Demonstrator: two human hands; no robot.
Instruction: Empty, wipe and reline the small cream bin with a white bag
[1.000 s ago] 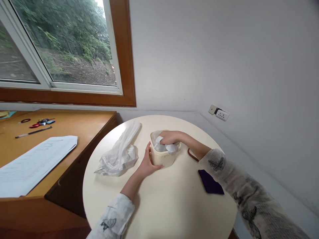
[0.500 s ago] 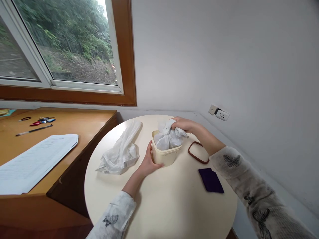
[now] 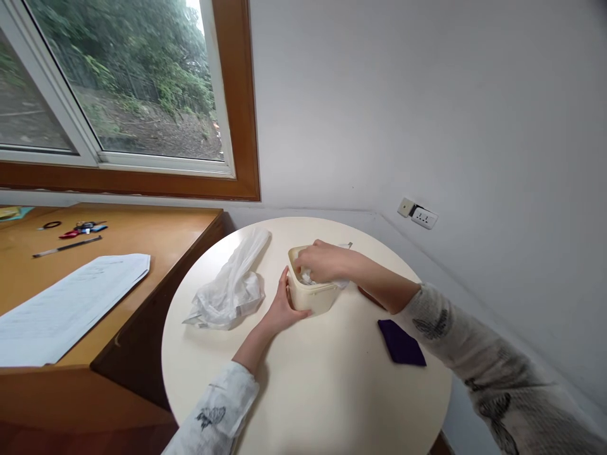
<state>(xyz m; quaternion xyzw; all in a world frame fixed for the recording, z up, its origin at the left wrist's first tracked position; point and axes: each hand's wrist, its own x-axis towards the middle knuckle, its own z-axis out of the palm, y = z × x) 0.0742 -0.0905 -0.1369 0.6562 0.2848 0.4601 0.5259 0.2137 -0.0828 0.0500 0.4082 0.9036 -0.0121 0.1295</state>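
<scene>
The fingers of the person's left hand [image 3: 281,309] grasped a small cream plastic box with rounded corners [image 3: 312,300], the thumb lying along its near side and the other fingers against its left wall. The right hand [image 3: 323,260] bent over the top of the same box with its fingertips dipped inside the rim; whether they were clenched on anything could not be told, since the back of the hand and the rim hid them. Crumpled white plastic film [image 3: 307,278] showed inside the box just below those fingers, and some of it poked out at the right, under the wrist. The box stood upright on a round cream-coloured table [image 3: 303,392], toward its far half. A thin reddish-brown band [image 3: 370,297] lay right of the box, partly covered by the right forearm, and nearer the person was a folded dark purple cloth [image 3: 401,343]. On the box's left, apart from it, a crumpled translucent white plastic bag [image 3: 232,287] was spread on the tabletop. Farther left, a brown wooden desk [image 3: 184,221] held white printed sheets of paper [image 3: 80,306] and a slim dark pen [image 3: 67,246], below a wood-framed window [image 3: 142,95].
</scene>
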